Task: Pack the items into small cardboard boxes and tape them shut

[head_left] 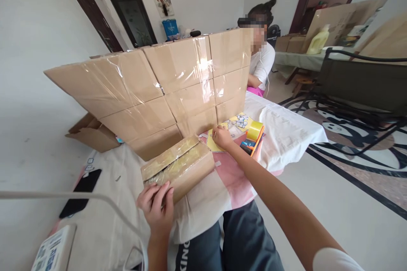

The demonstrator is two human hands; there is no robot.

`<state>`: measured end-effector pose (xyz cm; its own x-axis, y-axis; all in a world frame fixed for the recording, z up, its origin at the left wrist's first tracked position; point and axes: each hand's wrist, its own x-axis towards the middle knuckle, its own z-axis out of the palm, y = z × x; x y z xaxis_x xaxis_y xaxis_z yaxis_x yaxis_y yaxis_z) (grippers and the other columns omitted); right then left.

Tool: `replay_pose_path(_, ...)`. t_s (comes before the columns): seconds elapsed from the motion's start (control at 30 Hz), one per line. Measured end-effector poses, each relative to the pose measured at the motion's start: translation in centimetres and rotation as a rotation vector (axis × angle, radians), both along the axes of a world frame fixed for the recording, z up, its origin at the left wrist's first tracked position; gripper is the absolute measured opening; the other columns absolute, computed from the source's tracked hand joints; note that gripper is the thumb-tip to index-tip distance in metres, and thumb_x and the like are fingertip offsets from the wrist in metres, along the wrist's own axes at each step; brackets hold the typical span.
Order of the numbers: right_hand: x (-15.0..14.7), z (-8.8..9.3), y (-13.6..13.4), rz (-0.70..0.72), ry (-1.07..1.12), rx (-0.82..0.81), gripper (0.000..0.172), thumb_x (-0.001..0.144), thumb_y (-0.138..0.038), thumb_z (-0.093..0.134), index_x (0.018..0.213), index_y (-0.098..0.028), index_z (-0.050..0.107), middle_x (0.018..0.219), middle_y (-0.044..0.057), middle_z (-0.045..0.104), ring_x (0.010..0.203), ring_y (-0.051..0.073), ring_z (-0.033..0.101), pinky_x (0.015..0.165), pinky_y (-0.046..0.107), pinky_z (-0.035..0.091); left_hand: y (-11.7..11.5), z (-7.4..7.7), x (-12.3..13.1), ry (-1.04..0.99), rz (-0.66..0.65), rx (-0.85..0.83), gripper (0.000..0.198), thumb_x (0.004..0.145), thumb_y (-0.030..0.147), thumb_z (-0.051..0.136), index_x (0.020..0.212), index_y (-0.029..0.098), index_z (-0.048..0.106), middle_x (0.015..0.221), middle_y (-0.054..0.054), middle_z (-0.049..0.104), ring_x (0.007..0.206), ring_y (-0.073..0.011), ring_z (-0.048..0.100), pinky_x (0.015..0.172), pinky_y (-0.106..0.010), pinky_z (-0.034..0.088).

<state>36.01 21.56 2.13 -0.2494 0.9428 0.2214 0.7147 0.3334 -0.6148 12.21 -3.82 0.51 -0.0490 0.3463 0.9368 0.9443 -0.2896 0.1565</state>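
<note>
A small cardboard box (187,169) lies on the cloth-covered table (286,131) in front of me, its top flaps covered with shiny tape. My left hand (157,205) rests on the box's near end, fingers bent over its edge. My right hand (221,136) reaches past the box's far corner with fingertips pinched together; what they pinch is too small to make out. A yellow tape roll in an orange dispenser (254,134) lies just right of that hand.
A wall of stacked taped cartons (165,89) stands behind the box. Another person (262,57) sits at the table's far end. A black phone (81,192) lies at left, an open carton (92,133) on the floor, a dark folding chair (362,89) at right.
</note>
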Motion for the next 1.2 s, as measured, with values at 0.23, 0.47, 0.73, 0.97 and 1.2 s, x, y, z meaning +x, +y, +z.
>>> replay_pose_path(0.23, -0.3, -1.4, -3.1, 0.013, 0.476, -0.036, 0.008, 0.080, -0.026, 0.051, 0.084, -0.020, 0.055, 0.080, 0.001, 0.062, 0.070, 0.015, 0.056, 0.066, 0.026, 0.044, 0.1, 0.2, 0.0, 0.010, 0.006, 0.013, 0.033, 0.083, 0.014, 0.076, 0.114, 0.023, 0.071, 0.101, -0.006, 0.055, 0.105, -0.0235, 0.060, 0.096, -0.042, 0.052)
replay_pose_path(0.47, -1.2, -0.6, -5.6, 0.087, 0.837, -0.182, 0.030, 0.072, -0.048, 0.064, 0.078, -0.020, 0.057, 0.074, 0.001, 0.063, 0.064, 0.014, 0.058, 0.059, 0.025, 0.046, 0.1, 1.0, 0.4, -0.068, -0.057, 0.017, 0.028, 0.085, 0.013, 0.073, 0.110, 0.024, 0.073, 0.101, -0.006, 0.056, 0.105, -0.0227, 0.060, 0.094, -0.040, 0.055)
replay_pose_path(0.73, 0.3, 0.7, -8.5, 0.087, 0.952, -0.282, 0.045, 0.067, -0.062, 0.073, 0.073, -0.019, 0.059, 0.078, 0.009, 0.074, 0.056, 0.013, 0.058, 0.056, 0.027, 0.050, -0.1, 0.8, -0.3, -0.096, -0.085, -0.006, 0.022, 0.086, 0.015, 0.072, 0.107, 0.022, 0.073, 0.102, -0.007, 0.058, 0.106, -0.0231, 0.062, 0.097, -0.042, 0.055)
replay_pose_path(0.97, -0.2, 1.9, -9.2, 0.021, 0.898, -0.217, 0.039, 0.083, -0.054, 0.063, 0.066, -0.020, 0.053, 0.061, 0.003, 0.065, 0.051, 0.012, 0.053, 0.051, 0.025, 0.041, -0.5, 1.1, -1.7, -0.152, -0.094, -0.048, 0.014, 0.088, 0.021, 0.070, 0.101, 0.021, 0.071, 0.105, -0.007, 0.059, 0.113, -0.0258, 0.063, 0.100, -0.048, 0.056)
replay_pose_path(1.2, 2.6, 0.6, -7.6, -0.022, 0.529, -0.073, 0.014, 0.090, -0.024, 0.059, 0.090, -0.018, 0.072, 0.087, 0.007, 0.076, 0.077, 0.019, 0.068, 0.074, 0.029, 0.048, 0.0, 1.0, -1.5, -0.122, 0.001, -0.068, 0.016, 0.085, 0.028, 0.071, 0.098, 0.019, 0.067, 0.104, -0.008, 0.058, 0.117, -0.0287, 0.060, 0.104, -0.056, 0.050)
